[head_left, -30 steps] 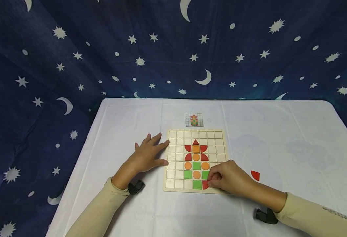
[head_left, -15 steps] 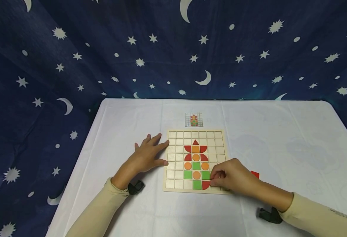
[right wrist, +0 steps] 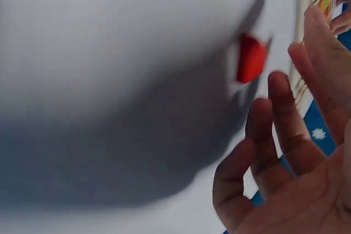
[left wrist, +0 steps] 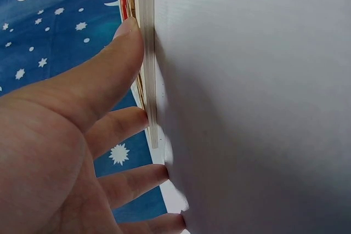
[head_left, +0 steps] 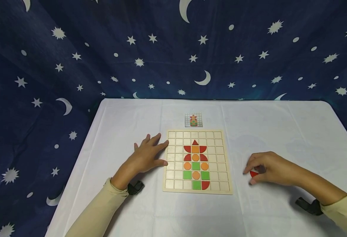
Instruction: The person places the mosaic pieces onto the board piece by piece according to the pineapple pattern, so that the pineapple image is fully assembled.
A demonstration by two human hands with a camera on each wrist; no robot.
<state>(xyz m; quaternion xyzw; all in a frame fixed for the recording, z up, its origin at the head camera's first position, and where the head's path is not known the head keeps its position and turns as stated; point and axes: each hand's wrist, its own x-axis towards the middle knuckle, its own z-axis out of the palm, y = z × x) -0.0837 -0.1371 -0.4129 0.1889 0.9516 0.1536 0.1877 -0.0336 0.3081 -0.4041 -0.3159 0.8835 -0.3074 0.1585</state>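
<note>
A square wooden grid board (head_left: 220,141) carries a figure of red, orange and green pieces. At the bottom right of the figure, a red quarter-circle piece (head_left: 205,185) sits beside a green square (head_left: 196,185). My left hand (head_left: 145,156) is spread on the board's left side, thumb and forefinger touching its edge. Right of the board, my right hand (head_left: 272,168) hovers over a loose red quarter-circle piece (head_left: 253,173), partly hidden by its fingers. In the right wrist view, a gap shows between the fingers and this red piece (right wrist: 252,58).
Behind the board lies a small pattern card (head_left: 193,120) showing a similar figure on a grid. A white cloth covers the table (head_left: 294,131). Dark blue star-and-moon fabric (head_left: 161,49) hangs behind and to the left.
My right hand has let go of the red quarter-circle piece at the board's bottom row and moved right, over the loose red piece. My left hand has stayed at the board's edge.
</note>
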